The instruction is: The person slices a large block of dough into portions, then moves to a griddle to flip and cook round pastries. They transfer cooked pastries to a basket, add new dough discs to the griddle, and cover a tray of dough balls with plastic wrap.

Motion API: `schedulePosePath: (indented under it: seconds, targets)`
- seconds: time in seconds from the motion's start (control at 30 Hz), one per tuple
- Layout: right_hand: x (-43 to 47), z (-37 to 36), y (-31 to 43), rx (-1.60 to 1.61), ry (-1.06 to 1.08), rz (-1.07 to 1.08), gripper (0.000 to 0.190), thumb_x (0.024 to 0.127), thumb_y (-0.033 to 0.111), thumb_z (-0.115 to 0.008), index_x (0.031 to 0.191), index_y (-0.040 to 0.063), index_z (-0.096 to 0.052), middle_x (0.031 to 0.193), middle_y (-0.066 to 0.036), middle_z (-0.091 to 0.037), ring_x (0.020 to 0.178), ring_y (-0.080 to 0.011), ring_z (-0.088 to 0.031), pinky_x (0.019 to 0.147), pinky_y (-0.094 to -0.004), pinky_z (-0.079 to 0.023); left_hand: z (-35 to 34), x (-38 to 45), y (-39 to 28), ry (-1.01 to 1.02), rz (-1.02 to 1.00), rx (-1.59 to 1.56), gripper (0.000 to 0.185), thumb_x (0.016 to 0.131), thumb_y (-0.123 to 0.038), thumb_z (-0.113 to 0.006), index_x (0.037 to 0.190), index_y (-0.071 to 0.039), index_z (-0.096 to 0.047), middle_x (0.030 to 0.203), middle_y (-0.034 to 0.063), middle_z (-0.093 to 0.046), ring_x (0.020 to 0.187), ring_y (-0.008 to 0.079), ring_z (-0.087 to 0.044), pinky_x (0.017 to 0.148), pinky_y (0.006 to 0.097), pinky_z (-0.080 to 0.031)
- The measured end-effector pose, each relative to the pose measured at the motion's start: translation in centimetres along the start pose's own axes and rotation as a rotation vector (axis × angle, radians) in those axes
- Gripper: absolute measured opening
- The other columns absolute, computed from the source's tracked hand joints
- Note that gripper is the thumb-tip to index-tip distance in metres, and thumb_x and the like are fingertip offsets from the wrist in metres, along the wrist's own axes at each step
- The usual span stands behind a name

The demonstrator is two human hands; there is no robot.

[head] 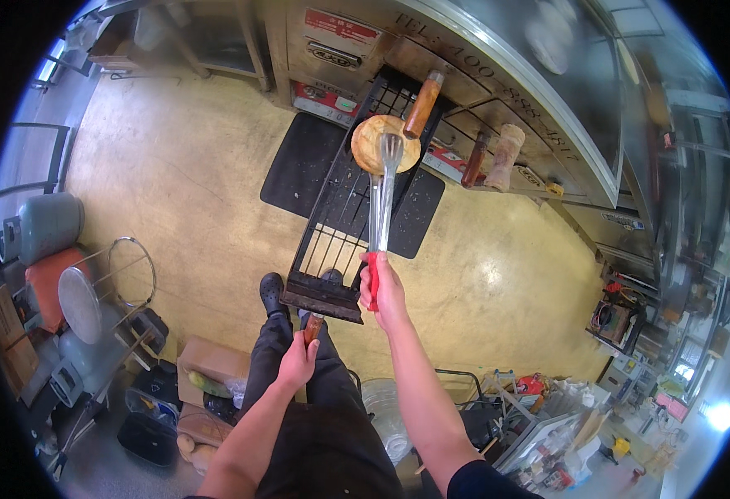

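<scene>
My left hand [298, 360] grips the wooden handle [313, 329] of a long black metal grill rack [333, 246], which sticks out from the oven front toward me. In my right hand [387, 288] is a pair of metal tongs [385, 212] with red grips. A round, browned flatbread [366, 145] is at the tongs' far end, over the rack. One tong tip lies across its top; the other arm seems to run beneath its near edge. How firmly they pinch it, I cannot tell.
The steel oven [464, 78], bearing writing, has more wooden handles [424, 105] jutting out. A black mat [296, 165] lies on the yellowish floor. Gas cylinders [51, 226] and a round-topped metal stand [79, 305] are at left. Cardboard boxes [212, 368] sit by my legs.
</scene>
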State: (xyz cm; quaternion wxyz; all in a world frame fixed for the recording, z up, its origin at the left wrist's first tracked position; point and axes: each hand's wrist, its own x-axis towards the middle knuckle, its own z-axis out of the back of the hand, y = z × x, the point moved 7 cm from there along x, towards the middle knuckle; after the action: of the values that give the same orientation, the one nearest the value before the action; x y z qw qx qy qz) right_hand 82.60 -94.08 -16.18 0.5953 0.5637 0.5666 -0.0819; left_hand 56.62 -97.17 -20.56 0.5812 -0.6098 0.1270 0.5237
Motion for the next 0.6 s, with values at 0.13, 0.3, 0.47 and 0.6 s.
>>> schedulePosePath:
  seconds: [0.13,0.3,0.47,0.6]
  targets:
    - [2.7,0.2,1.8,-0.032,-0.045,0.089,0.051,0.110,0.050,-0.046,0.124,0.003,-0.061,0.075,0.001,-0.051,0.048,-0.0066,-0.041,0.042,-0.0248,-0.033,0.1,0.1,0.1,-0.022,-0.027,-0.001,0.037,0.107,-0.034,-0.054,0.129,-0.005,-0.048,0.111,0.0293,-0.067,0.107,0.0495,-0.064,0.089,0.0525,-0.052]
    - [2.7,3.8,2.4,-0.164,-0.092,0.148,0.042,0.110,0.043,-0.051,0.117,0.005,-0.066,0.068,0.005,-0.049,0.044,-0.0037,-0.038,0.039,-0.0225,-0.028,-0.4,0.4,0.8,-0.010,-0.025,0.009,0.035,0.107,-0.034,-0.053,0.123,-0.004,-0.048,0.107,0.0302,-0.067,0.104,0.0510,-0.064,0.085,0.0540,-0.052]
    - [-4.3,10.8,2.4,-0.379,-0.135,0.054,0.030,0.109,0.033,-0.057,0.113,0.007,-0.071,0.064,0.010,-0.046,0.049,-0.0019,-0.038,0.045,-0.0214,-0.030,0.1,0.8,-1.5,-0.003,-0.082,0.038,0.031,0.107,-0.032,-0.053,0.115,-0.002,-0.048,0.099,0.0299,-0.066,0.098,0.0518,-0.065,0.080,0.0552,-0.052]
    - [-14.5,16.1,3.0,-0.524,-0.068,0.001,0.029,0.105,0.033,-0.064,0.116,0.008,-0.074,0.079,0.010,-0.054,0.071,-0.0024,-0.047,0.061,-0.0228,-0.039,0.9,4.0,-6.8,-0.038,-0.242,0.024,0.026,0.107,-0.026,-0.054,0.114,-0.002,-0.051,0.089,0.0201,-0.067,0.083,0.0360,-0.069,0.076,0.0447,-0.053]
